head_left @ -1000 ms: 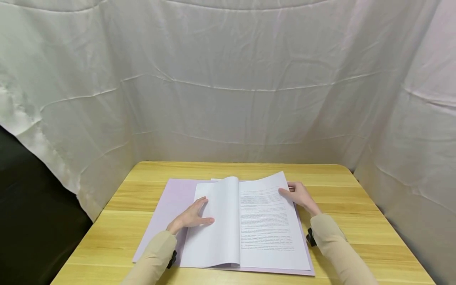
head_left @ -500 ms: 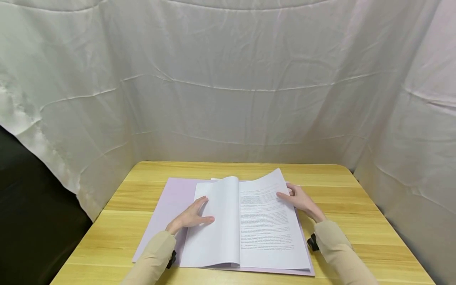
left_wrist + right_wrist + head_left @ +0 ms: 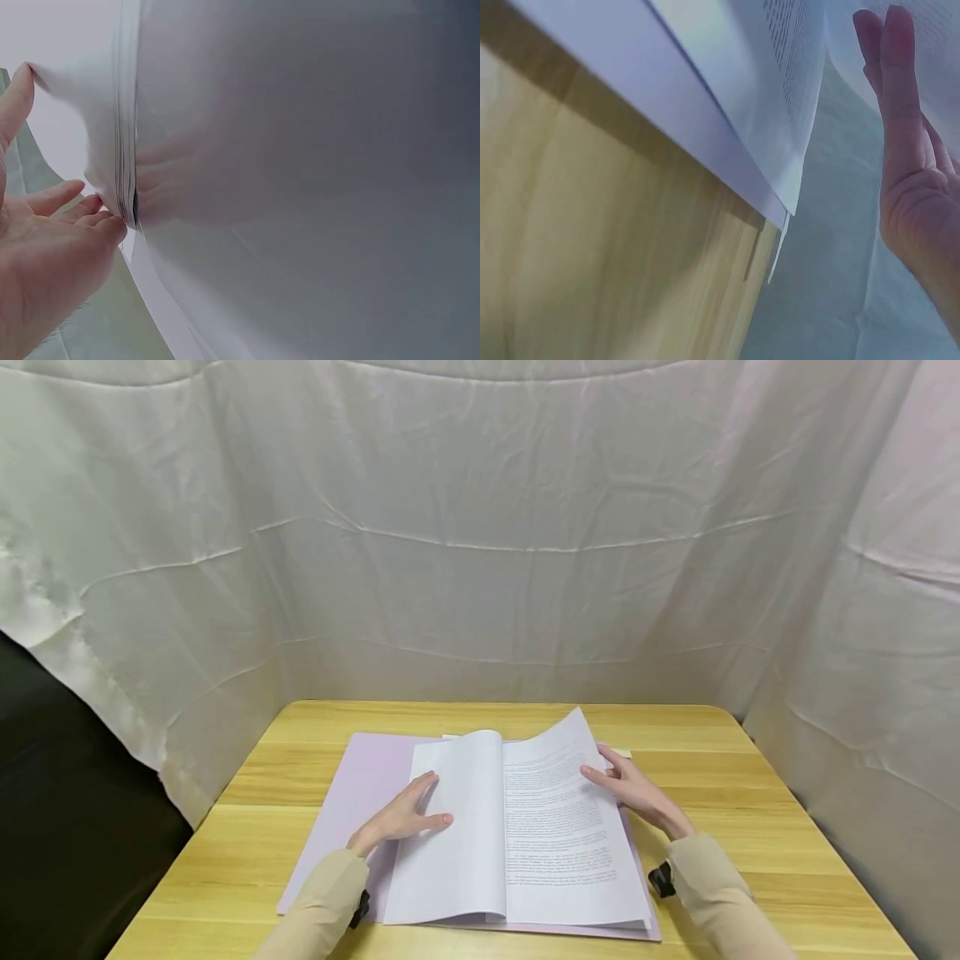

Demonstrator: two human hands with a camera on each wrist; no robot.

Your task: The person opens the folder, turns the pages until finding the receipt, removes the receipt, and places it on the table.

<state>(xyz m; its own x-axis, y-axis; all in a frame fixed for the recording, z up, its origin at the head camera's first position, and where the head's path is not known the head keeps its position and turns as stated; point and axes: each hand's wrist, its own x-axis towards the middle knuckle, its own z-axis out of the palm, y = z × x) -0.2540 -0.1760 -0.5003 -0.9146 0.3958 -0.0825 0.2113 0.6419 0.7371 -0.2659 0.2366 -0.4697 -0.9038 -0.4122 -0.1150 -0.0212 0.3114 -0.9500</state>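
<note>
In the head view, an open stack of printed pages lies over a lilac folder (image 3: 369,777). Its left pages (image 3: 465,843) curl over at the middle fold, their visible side looking blank. My left hand (image 3: 405,817) rests on them with thumb and fingers spread. The left wrist view shows that hand (image 3: 64,232) touching the edge of the pages. On the other side, my right hand (image 3: 633,789) pinches the upper right edge of a text-covered page (image 3: 558,835), thumb on top and fingers behind. That page's top corner rises off the stack. Part of the right fingers is hidden by paper.
The wooden table (image 3: 757,843) extends around the folder. Pale cloth (image 3: 525,610) hangs behind and at both sides. A dark area (image 3: 67,827) shows at lower left. A small pale tab (image 3: 621,752) sticks out beyond the right hand.
My right hand has shifted slightly left and toward me, bringing the page's edge with it. The page's top corner has moved up and left. The left hand stays almost where it was.
</note>
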